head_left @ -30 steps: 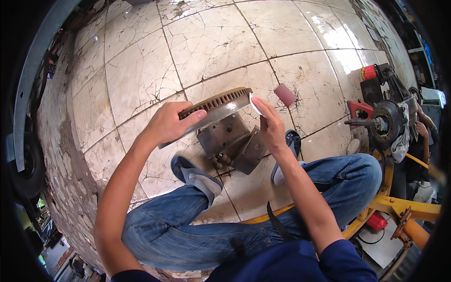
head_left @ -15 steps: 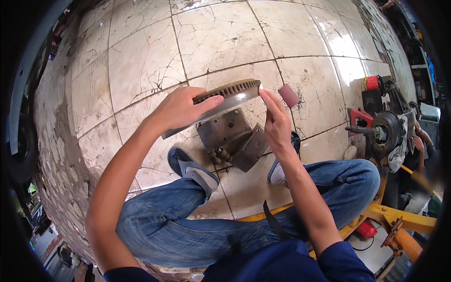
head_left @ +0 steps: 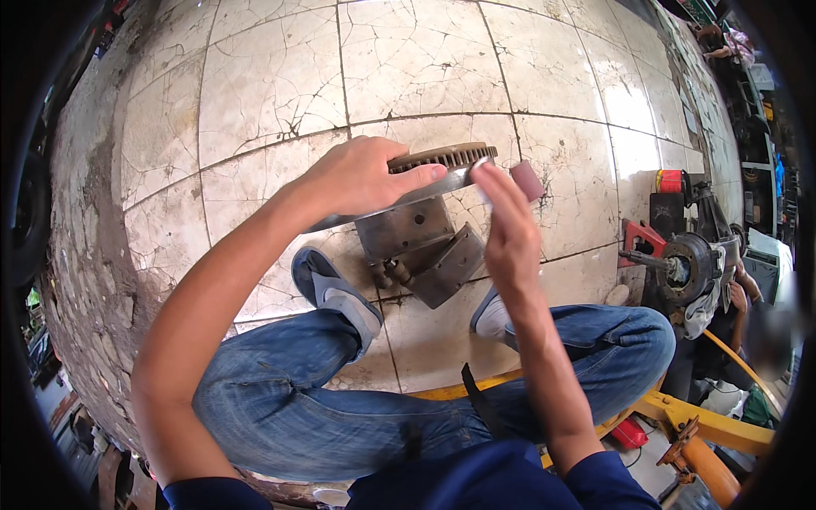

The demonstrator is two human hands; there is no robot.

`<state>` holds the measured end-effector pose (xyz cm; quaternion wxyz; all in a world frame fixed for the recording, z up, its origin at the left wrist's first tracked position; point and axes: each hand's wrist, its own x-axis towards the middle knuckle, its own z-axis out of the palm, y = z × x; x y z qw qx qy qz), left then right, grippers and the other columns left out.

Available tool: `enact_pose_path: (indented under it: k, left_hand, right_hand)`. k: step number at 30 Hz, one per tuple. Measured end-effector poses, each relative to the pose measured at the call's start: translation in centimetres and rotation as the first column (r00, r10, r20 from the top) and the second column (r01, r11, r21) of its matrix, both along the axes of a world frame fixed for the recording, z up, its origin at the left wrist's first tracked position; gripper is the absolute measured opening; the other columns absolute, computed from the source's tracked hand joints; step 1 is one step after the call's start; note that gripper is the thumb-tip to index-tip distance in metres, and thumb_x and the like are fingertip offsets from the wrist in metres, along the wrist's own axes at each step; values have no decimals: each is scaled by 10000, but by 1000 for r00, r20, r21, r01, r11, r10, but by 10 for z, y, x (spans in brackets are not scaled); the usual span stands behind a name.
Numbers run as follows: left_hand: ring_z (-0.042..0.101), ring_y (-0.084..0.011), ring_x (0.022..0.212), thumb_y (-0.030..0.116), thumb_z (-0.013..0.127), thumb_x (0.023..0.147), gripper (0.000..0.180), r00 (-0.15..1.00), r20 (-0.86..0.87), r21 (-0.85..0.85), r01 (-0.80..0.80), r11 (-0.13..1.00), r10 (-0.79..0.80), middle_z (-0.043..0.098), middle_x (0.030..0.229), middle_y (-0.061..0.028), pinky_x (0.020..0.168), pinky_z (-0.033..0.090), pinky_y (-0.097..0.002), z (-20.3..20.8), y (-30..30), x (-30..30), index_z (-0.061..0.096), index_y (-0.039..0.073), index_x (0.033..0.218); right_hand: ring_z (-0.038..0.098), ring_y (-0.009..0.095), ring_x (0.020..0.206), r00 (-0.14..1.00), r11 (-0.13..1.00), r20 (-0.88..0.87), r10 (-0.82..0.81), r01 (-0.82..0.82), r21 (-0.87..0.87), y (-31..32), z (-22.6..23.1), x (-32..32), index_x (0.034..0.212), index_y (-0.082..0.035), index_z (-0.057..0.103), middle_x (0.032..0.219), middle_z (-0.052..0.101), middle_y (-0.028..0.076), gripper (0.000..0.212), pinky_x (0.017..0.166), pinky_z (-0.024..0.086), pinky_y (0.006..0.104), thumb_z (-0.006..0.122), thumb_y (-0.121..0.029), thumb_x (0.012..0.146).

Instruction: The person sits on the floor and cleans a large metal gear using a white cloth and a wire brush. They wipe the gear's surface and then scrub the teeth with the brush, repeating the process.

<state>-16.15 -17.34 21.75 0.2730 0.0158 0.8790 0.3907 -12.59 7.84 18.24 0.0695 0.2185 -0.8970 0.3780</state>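
Observation:
A flywheel (head_left: pixel 444 159) with a toothed rim is tilted nearly edge-on above the metal pieces on the floor. My left hand (head_left: pixel 361 177) grips its left part, thumb along the smooth band below the teeth. My right hand (head_left: pixel 515 228) is at the flywheel's right end, its fingers closed on a small white piece (head_left: pixel 484 181) pressed against the smooth face; the piece is blurred and mostly covered. Under the flywheel stand a dark steel block (head_left: pixel 406 228) with holes and a slanted steel plate (head_left: pixel 450 268). A maroon square of sandpaper (head_left: pixel 527 180) lies beyond my right hand.
My sandaled feet (head_left: pixel 340 297) flank the metal pieces on the cracked tile floor (head_left: pixel 425 59). At the right, a hub and axle assembly (head_left: pixel 687 265) stands by a red stand (head_left: pixel 639 242). A yellow metal frame (head_left: pixel 705 416) is at lower right; another person's arm (head_left: pixel 741 297) shows beyond.
The flywheel and my left hand have shifted a little to the right. My right fingers have moved inward from the flywheel's right edge over its smooth face. The view has shifted slightly.

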Motion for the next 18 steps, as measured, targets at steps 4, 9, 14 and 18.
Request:
enact_pose_path:
  k: [4, 9, 14, 18]
  left_hand:
    - [641, -302, 680, 752, 619, 886, 753, 1000, -2, 2, 31, 1000, -31, 669, 711, -177, 636, 484, -423, 0, 1, 0, 732, 9, 839]
    - [641, -309, 674, 758, 615, 881, 759, 998, 14, 8, 68, 998, -68, 668, 705, -178, 636, 490, -430, 12, 5, 2, 729, 10, 820]
    - [535, -196, 600, 614, 674, 929, 612, 997, -28, -12, 72, 997, -72, 597, 621, -78, 585, 421, -370, 5, 2, 6, 704, 17, 798]
    - [517, -171, 606, 580, 685, 935, 585, 997, -17, -2, 80, 997, -80, 595, 624, -76, 583, 413, -371, 9, -1, -1, 702, 9, 807]
  right_hand:
    - [572, 345, 1349, 997, 999, -75, 32, -32, 11, -10, 3, 19, 1323, -62, 687, 1399, 633, 173, 520, 1122, 482, 439, 503, 166, 893]
    - [573, 347, 1353, 952, 958, 232, -201, 240, -154, 24, -37, 2, 1317, -55, 689, 1405, 633, 175, 530, 1133, 477, 434, 494, 181, 884]
    - [580, 369, 1340, 979, 990, -157, 133, -138, -24, -12, 3, 27, 1297, -23, 688, 1346, 666, 173, 524, 1126, 481, 428, 495, 195, 862]
    - [581, 377, 1335, 995, 989, -84, -48, 36, -141, 1, -23, 23, 1266, -22, 701, 1358, 656, 166, 529, 1119, 484, 435, 480, 205, 842]
